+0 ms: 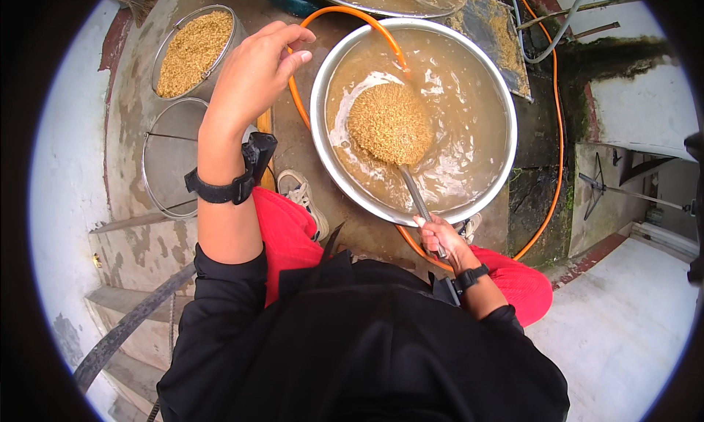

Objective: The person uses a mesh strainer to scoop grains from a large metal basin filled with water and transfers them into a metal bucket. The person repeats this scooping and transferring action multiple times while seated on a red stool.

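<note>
My right hand (438,236) grips the metal handle of a round strainer, whose bowl is hidden under a heap of wet golden grain (390,124). The heap stands above the murky water (467,119) in a large metal basin (511,119). My left hand (269,64) is raised left of the basin, with its fingers bent and nothing in it. An orange hose (352,10) loops over the basin's far rim, and its end is at the water.
At the left stand a metal bucket of grain (195,53) and another metal bucket (171,158). Beyond the basin is a second basin (379,9) of cloudy water. A grain-strewn board (495,37) lies at upper right. Concrete steps (132,306) are lower left.
</note>
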Motion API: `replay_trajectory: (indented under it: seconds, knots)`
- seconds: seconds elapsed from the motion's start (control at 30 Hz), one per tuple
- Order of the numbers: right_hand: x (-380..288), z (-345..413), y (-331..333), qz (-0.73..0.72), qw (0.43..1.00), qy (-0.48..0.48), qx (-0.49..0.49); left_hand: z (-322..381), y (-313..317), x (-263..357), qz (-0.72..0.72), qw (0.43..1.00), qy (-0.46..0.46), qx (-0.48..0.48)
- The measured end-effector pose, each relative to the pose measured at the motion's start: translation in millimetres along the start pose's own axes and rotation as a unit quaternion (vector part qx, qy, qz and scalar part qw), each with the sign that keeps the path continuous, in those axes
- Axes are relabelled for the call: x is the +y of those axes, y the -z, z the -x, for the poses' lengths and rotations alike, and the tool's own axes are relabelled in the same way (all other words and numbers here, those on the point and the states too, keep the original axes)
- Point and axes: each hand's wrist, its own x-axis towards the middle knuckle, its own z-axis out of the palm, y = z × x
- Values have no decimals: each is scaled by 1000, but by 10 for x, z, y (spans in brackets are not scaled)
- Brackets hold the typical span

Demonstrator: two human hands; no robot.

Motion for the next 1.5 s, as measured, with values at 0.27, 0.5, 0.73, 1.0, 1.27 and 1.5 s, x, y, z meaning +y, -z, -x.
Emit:
replay_trajectory:
  seconds: [0.27,0.5,0.73,1.0,1.27,1.5]
  knots:
    - [-106,462,-200,61,995,78,22,52,-51,63,17,997,-45,63]
    - [-211,622,-311,49,994,97,29,41,-180,359,98,969,-158,160]
    - [-315,623,-500,31,992,118,-12,66,-250,657,149,940,-206,228]
    - [-520,559,-899,81,990,113,-20,142,-306,843,174,922,-225,262]
    - [-827,493,-1419,176,979,104,-30,220,-466,1159,201,887,-305,282]
    - [-912,293,-2328,337,929,141,-57,297,-473,1226,236,871,-302,306]
